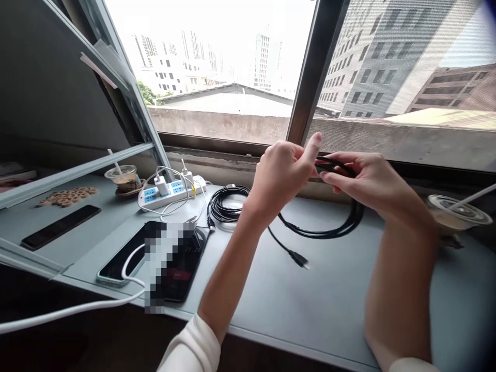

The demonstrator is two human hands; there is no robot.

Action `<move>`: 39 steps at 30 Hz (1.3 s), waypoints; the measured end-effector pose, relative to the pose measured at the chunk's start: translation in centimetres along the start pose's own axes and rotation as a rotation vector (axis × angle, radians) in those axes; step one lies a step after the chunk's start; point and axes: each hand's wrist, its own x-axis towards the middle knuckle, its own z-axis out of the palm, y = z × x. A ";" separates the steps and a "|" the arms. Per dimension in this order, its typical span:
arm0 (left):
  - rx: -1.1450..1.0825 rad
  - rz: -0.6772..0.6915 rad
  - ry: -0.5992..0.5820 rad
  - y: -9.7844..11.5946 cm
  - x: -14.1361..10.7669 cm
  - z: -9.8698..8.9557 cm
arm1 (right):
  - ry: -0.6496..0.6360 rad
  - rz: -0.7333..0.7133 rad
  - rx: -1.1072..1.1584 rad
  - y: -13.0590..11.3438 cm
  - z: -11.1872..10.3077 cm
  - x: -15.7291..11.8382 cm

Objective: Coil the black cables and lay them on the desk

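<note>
A coiled black cable (323,233) hangs in loops between my two hands, above the grey tabletop. My left hand (289,168) is closed around the loops with its thumb raised. On the other side, my right hand (362,173) pinches the same loops between thumb and fingers. One end of the cable dangles below with a dark plug (299,258) whose metal tip shows. A second coiled black cable (222,206) lies on the table to the left of my left forearm. The part of the loops inside my fingers is hidden.
A white power strip (174,194) with plugged-in chargers stands near the window. Two phones, one black (182,274) and one in a clear case (124,256), lie left. Another phone (60,227) is farther left. Cups stand at left (126,178) and right (457,213).
</note>
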 end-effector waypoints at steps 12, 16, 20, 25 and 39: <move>0.100 0.176 -0.063 -4.0 2.5 -0.3 | 0.505 -0.145 0.026 -2.1 -0.4 -1.1; 0.071 0.095 0.012 -6.1 3.6 1.2 | 0.668 -0.251 0.236 -1.8 -0.2 -0.6; -0.254 -0.068 0.091 -5.8 3.7 1.8 | 0.698 -0.234 0.283 -0.3 0.1 0.9; -0.496 -0.205 0.228 -4.0 3.3 2.0 | 0.422 -0.081 0.223 0.0 0.6 1.3; -0.758 -0.272 0.141 -2.2 3.0 1.3 | 0.261 -0.094 0.787 -1.4 -0.6 0.6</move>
